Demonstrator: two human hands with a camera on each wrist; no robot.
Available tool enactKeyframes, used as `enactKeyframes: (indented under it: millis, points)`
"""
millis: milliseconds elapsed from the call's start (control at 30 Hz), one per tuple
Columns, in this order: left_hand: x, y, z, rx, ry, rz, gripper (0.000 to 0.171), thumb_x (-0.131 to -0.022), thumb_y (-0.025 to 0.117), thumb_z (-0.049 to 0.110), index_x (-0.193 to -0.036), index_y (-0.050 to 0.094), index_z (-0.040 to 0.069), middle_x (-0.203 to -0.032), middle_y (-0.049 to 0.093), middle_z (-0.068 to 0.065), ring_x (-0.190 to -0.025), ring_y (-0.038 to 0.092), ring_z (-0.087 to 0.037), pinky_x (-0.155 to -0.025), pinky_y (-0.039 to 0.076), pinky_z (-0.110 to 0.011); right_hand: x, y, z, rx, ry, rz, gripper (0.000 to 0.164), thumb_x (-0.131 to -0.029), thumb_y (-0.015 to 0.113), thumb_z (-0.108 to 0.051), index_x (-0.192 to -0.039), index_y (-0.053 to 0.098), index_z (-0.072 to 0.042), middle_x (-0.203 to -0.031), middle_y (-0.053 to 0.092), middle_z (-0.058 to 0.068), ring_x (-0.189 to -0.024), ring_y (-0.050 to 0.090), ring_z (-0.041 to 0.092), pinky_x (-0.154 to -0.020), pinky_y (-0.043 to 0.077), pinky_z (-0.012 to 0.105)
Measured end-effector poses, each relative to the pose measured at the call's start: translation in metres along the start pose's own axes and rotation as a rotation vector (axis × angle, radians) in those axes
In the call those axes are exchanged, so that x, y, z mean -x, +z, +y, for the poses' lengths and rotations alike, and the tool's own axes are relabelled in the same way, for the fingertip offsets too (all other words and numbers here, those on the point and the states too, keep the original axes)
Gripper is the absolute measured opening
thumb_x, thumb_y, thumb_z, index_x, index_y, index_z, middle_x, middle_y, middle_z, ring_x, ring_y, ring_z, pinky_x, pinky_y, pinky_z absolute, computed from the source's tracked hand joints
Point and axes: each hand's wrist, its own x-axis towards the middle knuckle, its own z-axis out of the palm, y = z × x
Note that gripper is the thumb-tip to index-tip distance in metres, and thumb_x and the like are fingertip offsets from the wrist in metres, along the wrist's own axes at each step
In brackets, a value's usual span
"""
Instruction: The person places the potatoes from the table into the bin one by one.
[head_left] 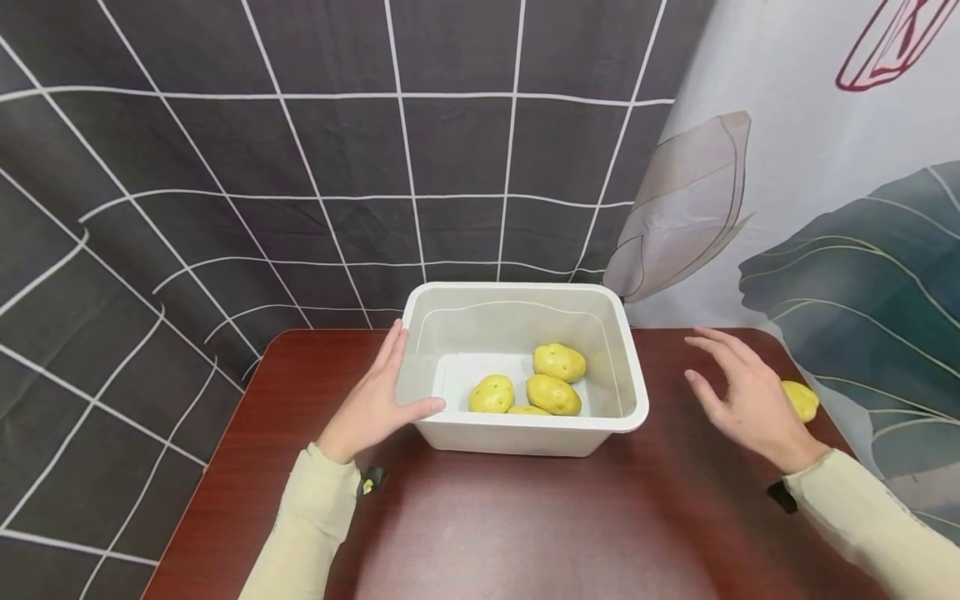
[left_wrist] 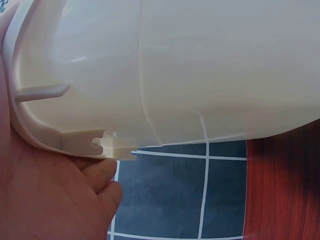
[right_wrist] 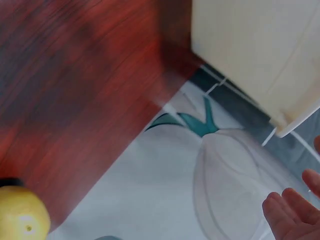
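Observation:
A white plastic bin [head_left: 517, 439] stands near the back of the table. Several yellow potatoes [head_left: 558, 362] lie on its floor, bunched towards the front. My left hand [head_left: 378, 400] rests against the bin's left front corner, thumb at the front rim and straight fingers along the left side. In the left wrist view, the palm lies close under the bin's rim [left_wrist: 47, 145]. To the right of the bin, my right hand [head_left: 746, 400] hovers with loosely spread fingers, holding nothing. Another potato [head_left: 800, 401] sits just beyond that hand, partly hidden by it.
The reddish-brown wooden table [head_left: 525, 525] ends close behind the bin. A dark curtain with a white grid [head_left: 465, 150] hangs at the back and left. On the right hangs a pale curtain [head_left: 697, 283] with leaf shapes, close to the table's edge.

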Motion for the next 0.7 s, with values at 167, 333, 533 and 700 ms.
enactKeyframes:
  millis: [167,333,533,700]
  points:
    - [0.000,0.000,-0.001,0.000,0.001,-0.001,0.116,-0.082,0.076,0.059,-0.162,0.009,0.006,-0.169,0.002,-0.003,-0.152,0.019,-0.028,-0.115,0.032,-0.051,0.004,-0.002,0.010,0.014,0.034,-0.016,0.051,-0.083,0.074,-0.010,-0.131,0.058,0.001,-0.141,0.050,0.024,-0.123,0.048,0.045,-0.099,0.040,0.068]
    - [0.000,0.001,-0.002,-0.001,0.005,0.000,0.117,-0.082,0.076,0.060,-0.162,0.010,0.006,-0.169,0.002,-0.003,-0.152,0.019,-0.027,-0.115,0.031,-0.051,0.008,-0.003,0.020,0.023,0.044,-0.018,0.051,-0.084,0.073,-0.011,-0.132,0.057,0.000,-0.141,0.050,0.025,-0.123,0.046,0.046,-0.102,0.037,0.068]
    - [0.000,0.002,-0.002,0.002,0.007,0.001,0.117,-0.082,0.076,0.060,-0.161,0.010,0.006,-0.169,0.002,-0.004,-0.152,0.018,-0.027,-0.115,0.031,-0.051,0.012,-0.004,0.034,0.020,0.033,-0.013,0.054,-0.082,0.075,-0.007,-0.132,0.057,0.001,-0.139,0.051,0.026,-0.124,0.046,0.046,-0.108,0.034,0.063]
    - [0.000,0.001,-0.002,0.004,0.004,-0.001,0.117,-0.082,0.076,0.060,-0.162,0.009,0.006,-0.169,0.001,-0.001,-0.152,0.017,-0.026,-0.116,0.030,-0.051,0.014,-0.006,0.048,0.032,0.045,-0.021,0.054,-0.083,0.074,-0.007,-0.133,0.056,0.002,-0.140,0.050,0.027,-0.114,0.051,0.044,-0.098,0.040,0.066]
